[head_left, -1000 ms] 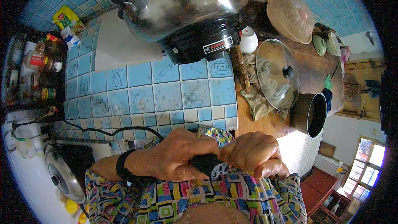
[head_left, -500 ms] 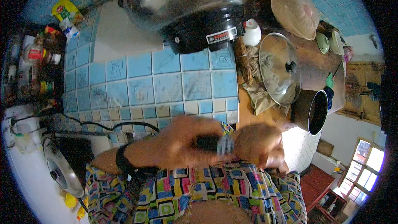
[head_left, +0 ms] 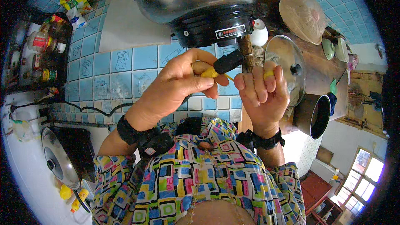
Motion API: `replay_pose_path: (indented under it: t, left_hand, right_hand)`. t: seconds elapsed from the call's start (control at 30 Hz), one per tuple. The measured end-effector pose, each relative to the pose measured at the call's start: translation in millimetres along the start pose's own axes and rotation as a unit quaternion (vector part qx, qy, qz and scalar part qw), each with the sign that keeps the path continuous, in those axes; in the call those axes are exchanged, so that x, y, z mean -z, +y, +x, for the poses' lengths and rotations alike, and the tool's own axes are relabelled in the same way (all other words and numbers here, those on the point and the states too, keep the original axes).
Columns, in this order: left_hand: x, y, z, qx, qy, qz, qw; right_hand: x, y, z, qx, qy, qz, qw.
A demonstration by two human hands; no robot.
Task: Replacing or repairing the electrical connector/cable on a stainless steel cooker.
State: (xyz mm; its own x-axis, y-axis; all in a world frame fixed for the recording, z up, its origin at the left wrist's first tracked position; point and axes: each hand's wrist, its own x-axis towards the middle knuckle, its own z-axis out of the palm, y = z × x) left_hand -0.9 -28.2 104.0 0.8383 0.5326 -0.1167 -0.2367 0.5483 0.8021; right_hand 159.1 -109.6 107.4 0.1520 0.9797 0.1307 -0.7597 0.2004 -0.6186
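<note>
In front of the electric pan, my left hand [head_left: 171, 81] is closed round a black plug-like block [head_left: 228, 61]. Yellow tape [head_left: 209, 73] shows at the block's lower end, between the left fingers. From there a thin yellow strip [head_left: 229, 78] reaches across to my right hand [head_left: 266, 93]. The right hand is closed, fingers curled, with its fingertips at the strip's end. A yellow band [head_left: 268, 74] also shows at one right finger; whether it is a ring or tape I cannot tell. A black cable [head_left: 98, 113] runs over the counter toward my left forearm.
A large electric pan [head_left: 200, 0] stands on the blue tiled counter [head_left: 114, 83]. On the right are a glass lid [head_left: 285, 54], a dark pot [head_left: 310, 114] and a mesh cover [head_left: 302, 16]. Bottles [head_left: 41, 41] stand at the far left, another lid [head_left: 62, 156] below.
Both hands have moved up and away from my body, from near my shirt to over the counter. They were blurred before; the yellow strip between them now shows.
</note>
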Motion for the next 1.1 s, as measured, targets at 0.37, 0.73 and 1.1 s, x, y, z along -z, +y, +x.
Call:
replay_pose_path:
  t: [0.37,0.73,1.1]
  left_hand:
    - [0.8,-6.6,6.0,-0.036,0.099,0.056,0.993]
    - [17.1,-21.4,17.2,-0.07,0.158,0.181,0.968]
    - [24.0,-24.7,7.9,-0.066,0.004,0.278,0.958]
  right_hand:
    - [-10.4,3.5,-12.7,0.029,-0.083,-0.295,0.951]
    - [-37.0,-4.3,0.3,0.117,-0.293,-0.665,0.677]
    - [-19.4,-23.0,61.6,-0.012,-0.211,-0.632,0.746]
